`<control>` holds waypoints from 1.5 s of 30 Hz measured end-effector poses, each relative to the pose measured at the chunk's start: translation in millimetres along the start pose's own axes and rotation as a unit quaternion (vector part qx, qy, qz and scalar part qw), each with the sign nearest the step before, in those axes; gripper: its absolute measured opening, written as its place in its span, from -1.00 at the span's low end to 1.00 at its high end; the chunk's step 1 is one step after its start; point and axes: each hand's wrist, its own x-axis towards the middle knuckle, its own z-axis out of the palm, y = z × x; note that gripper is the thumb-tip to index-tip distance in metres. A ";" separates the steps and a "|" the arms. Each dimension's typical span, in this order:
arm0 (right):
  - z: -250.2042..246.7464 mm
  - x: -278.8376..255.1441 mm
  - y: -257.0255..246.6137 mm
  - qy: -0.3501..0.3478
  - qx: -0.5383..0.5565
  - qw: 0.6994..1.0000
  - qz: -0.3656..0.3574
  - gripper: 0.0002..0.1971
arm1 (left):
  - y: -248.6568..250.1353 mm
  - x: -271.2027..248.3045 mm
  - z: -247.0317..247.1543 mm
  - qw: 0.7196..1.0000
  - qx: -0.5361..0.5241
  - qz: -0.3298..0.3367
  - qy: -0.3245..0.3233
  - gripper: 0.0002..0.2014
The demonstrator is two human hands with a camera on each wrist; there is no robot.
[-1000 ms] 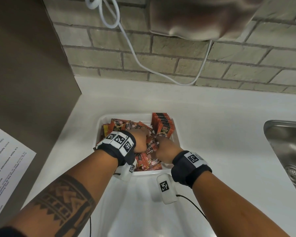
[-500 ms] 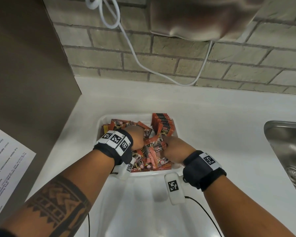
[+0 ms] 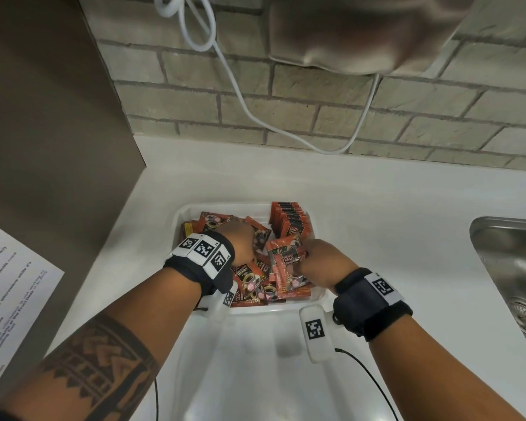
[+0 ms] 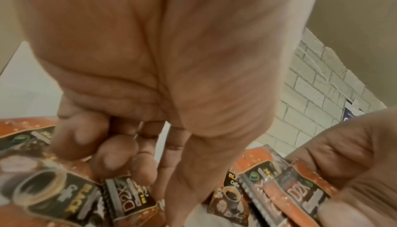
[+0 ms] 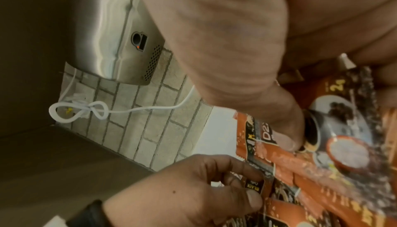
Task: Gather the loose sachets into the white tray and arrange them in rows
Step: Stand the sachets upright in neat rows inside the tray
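While both reach into the white tray [image 3: 181,214], right hand [image 3: 322,259] grips sachets [image 3: 286,258], left hand [image 3: 240,243] pinches one.

Black wristbands [image 3: 372,305], tattooed left forearm [image 3: 97,369]

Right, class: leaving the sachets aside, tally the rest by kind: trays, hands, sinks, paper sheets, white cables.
White tray: 1
Hands: 2 (left hand, right hand)
Sink: 1
Paper sheet: 1
White cable: 1
Total: 6, with the sachets left out
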 end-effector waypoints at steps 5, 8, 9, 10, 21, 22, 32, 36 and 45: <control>6.3 1.3 -10.2 -0.021 -0.012 0.999 -0.026 -0.80 | 1.7 -0.5 -3.4 1.000 0.011 0.013 0.025 -0.77; 12.5 9.6 -13.7 -0.037 -0.001 0.999 -0.020 -0.79 | 1.9 -3.1 -4.2 0.998 0.031 0.039 0.026 -0.65; 15.0 13.4 -14.1 -0.040 0.003 0.999 -0.012 -0.79 | 1.8 -4.2 -4.4 0.998 0.038 0.046 0.019 -0.59; 17.3 16.7 -14.4 -0.041 0.005 0.999 -0.010 -0.79 | 1.7 -5.8 -4.8 0.998 0.047 0.048 0.013 -0.54; 29.6 34.4 -27.9 -0.054 0.004 0.998 -0.014 -0.83 | -3.2 -11.0 -4.9 0.998 0.070 0.007 0.006 -0.29; 29.4 35.7 -28.7 -0.058 0.008 0.998 -0.014 -0.83 | -3.7 -11.1 -5.4 0.998 0.063 0.005 0.004 -0.26; 26.5 34.6 -32.6 -0.069 0.051 0.996 0.012 -0.76 | -7.2 -14.9 -8.0 0.997 0.071 -0.008 -0.014 -0.30; 19.0 23.3 -30.7 -0.055 0.084 0.995 0.007 -0.80 | -10.4 -18.5 -7.4 0.997 0.079 -0.009 -0.012 -0.43; -9.4 -7.6 -4.7 0.036 0.105 0.992 -0.055 -0.85 | -5.1 -19.0 -7.2 0.995 0.093 -0.022 0.001 -0.50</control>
